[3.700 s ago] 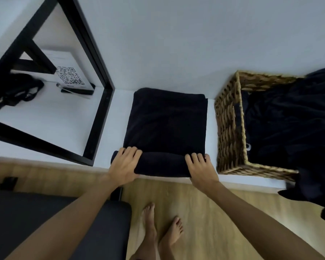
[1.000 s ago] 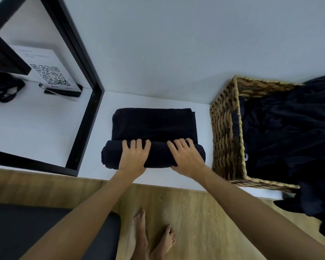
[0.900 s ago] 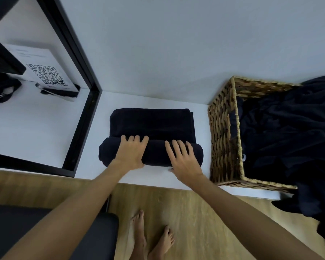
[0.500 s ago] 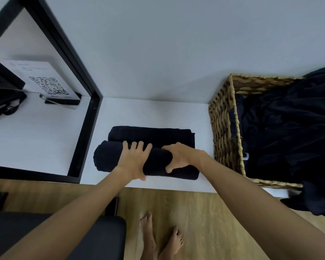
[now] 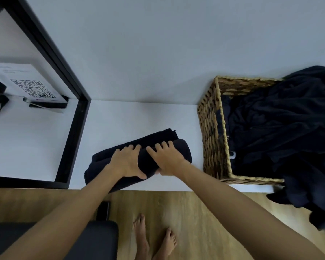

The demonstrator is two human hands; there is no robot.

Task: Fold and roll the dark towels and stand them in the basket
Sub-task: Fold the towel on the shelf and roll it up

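Observation:
A dark towel roll (image 5: 182, 151) lies on the white tabletop (image 5: 139, 117), slanted with its right end farther back. A short flat tail of towel shows behind it. My left hand (image 5: 127, 162) grips the roll's middle, thumb under its near side. My right hand (image 5: 167, 159) grips it just to the right, fingers over the top. The woven basket (image 5: 212, 132) stands to the right, with loose dark towels (image 5: 281, 128) heaped in it and spilling over its right front corner.
A black frame (image 5: 69, 134) stands on the table to the left. Behind it are a QR-code card (image 5: 29, 85) and a black strap. A dark seat (image 5: 94, 239) and my bare feet are on the wood floor below the table edge.
The flat part of the towel has been rolled up almost fully. The roll has swung so its right end points back toward the basket. Both hands now wrap round it.

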